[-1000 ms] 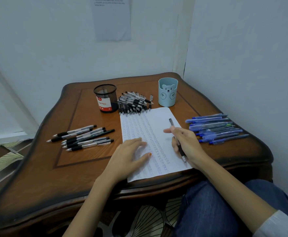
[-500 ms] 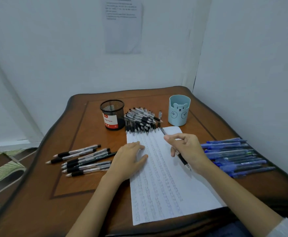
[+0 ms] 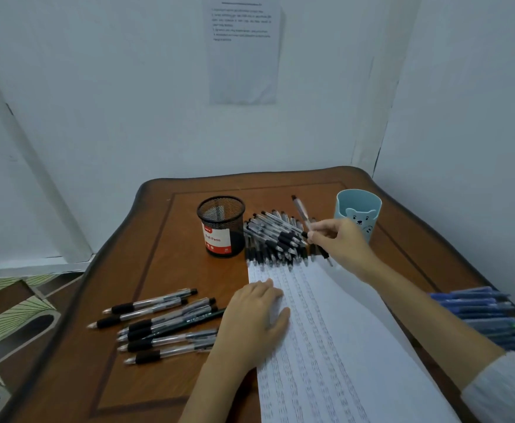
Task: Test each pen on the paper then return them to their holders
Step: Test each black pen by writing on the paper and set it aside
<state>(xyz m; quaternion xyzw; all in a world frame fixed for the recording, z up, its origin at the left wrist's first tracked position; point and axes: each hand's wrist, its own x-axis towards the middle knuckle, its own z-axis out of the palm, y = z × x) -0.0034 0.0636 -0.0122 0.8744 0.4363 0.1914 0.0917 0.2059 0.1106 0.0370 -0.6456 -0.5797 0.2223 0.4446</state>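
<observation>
In the head view, a clear-barrelled pen with a black grip (image 3: 302, 212) is pinched by the right hand (image 3: 338, 239) above the heap of black-grip pens (image 3: 276, 236). This heap lies between the black mesh cylindrical holder (image 3: 221, 225) and the pale blue bear-faced cup (image 3: 358, 209), near the brown wooden table's (image 3: 170, 239) far edge. Inside both containers only their own walls are seen (the cup's bottom is hidden). The white written-on paper sheet (image 3: 326, 331) is pressed flat by the left hand (image 3: 256, 315), fingers straight.

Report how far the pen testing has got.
Done: the paper is covered in columns of test marks. In hand: the right hand grips one black pen above the black pen pile; the left hand rests on the paper. Left: no pen shows in the mesh holder or the blue cup, so returning them all remains.
</observation>
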